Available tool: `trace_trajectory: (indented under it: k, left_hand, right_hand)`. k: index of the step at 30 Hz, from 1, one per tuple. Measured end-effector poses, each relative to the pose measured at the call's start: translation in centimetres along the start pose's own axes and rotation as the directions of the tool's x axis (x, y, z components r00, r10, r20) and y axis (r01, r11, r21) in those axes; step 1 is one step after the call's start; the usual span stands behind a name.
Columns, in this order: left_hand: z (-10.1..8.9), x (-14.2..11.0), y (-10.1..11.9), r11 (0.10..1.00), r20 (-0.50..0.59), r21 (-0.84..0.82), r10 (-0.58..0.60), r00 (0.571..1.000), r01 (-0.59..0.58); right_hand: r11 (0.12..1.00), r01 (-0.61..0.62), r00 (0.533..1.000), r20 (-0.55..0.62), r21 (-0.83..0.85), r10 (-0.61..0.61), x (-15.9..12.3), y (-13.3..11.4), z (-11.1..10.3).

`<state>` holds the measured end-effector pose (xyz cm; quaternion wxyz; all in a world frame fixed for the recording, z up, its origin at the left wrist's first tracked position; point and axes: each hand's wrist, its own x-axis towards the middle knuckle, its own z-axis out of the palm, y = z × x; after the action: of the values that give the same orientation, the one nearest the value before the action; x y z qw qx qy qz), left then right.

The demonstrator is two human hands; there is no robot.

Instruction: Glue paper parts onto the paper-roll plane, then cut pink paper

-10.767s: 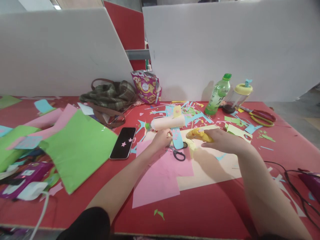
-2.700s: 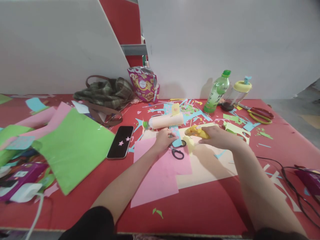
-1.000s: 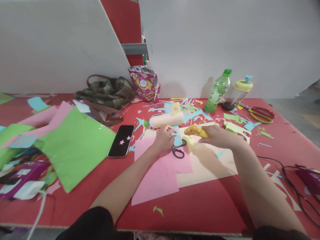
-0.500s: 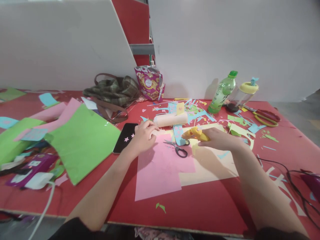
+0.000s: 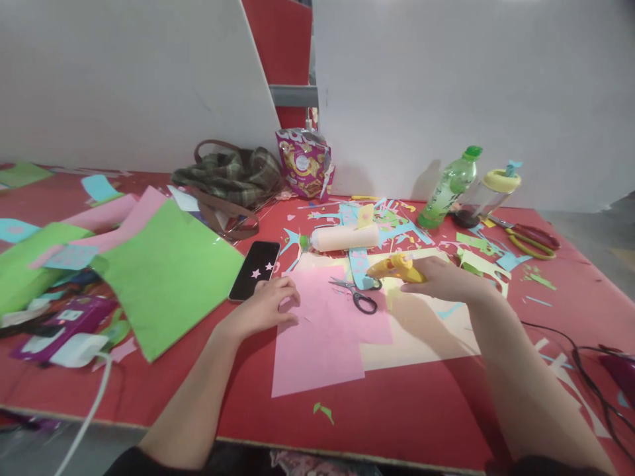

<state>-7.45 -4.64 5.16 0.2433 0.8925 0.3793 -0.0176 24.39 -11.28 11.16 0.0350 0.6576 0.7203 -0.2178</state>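
Observation:
My right hand grips a yellow plastic tool above the cream paper; its exact kind is unclear. My left hand hovers low between the black phone and the pink sheet, thumb apart from loosely bent fingers, holding nothing. Small pink paper stars lie on the phone. Dark-handled scissors rest on the pink sheet. Behind them lies a bottle wrapped in cream paper, its green cap pointing left. A blue paper strip runs in front of it.
Green foam sheets and a purple box crowd the left. At the back stand a snack bag, a green bottle and a clear jar. Red-and-yellow-handled scissors and a black cable lie right.
My left hand has drawn back from the wrapped bottle toward me and left, uncovering the bottle's green cap. My right hand keeps the yellow plastic tool in nearly the same place. The view shifted slightly.

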Motion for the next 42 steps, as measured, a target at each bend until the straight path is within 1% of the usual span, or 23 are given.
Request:
trace_trajectory:
  k: [3,10,15,18,22,26,33,42]
  left_hand:
    - [0.26,0.01,0.0,1.0,0.018,-0.006,-0.012,1.0,0.012]
    - [0.64,0.07,0.04,1.0,0.024,-0.019,-0.016,1.0,0.016]
    - [0.66,0.16,0.06,0.999,0.014,-0.03,-0.017,1.0,0.018]
    - [0.67,0.25,0.04,0.999,0.016,-0.03,-0.011,1.0,0.011]
    - [0.76,0.32,-0.08,0.999,0.017,-0.031,-0.021,1.0,0.022]
    - [0.91,0.25,-0.24,0.999,0.014,-0.045,-0.004,1.0,0.005]
    - [0.92,0.23,-0.22,0.999,0.026,-0.041,-0.01,1.0,0.012]
    - [0.93,0.26,-0.17,0.999,0.018,-0.042,0.0,1.0,0.001]
  right_hand:
    - [1.0,0.011,1.0,0.0,0.016,-0.011,0.05,-0.02,0.07]
    - [0.999,-0.026,1.0,0.003,0.027,0.026,0.18,-0.2,0.42]
    - [1.0,0.009,1.0,-0.004,0.005,-0.009,0.39,-0.13,0.54]
    - [1.0,-0.001,1.0,0.0,-0.019,0.001,0.51,-0.09,0.52]
    - [1.0,0.022,1.0,0.014,0.006,-0.022,0.52,-0.13,0.48]
    - [1.0,-0.006,1.0,0.01,-0.006,0.006,0.53,-0.05,0.52]
    - [0.999,0.014,1.0,0.027,0.045,-0.015,0.81,0.25,0.77]
    - [0.999,0.012,1.0,0.025,0.034,-0.012,0.61,-0.08,0.52]
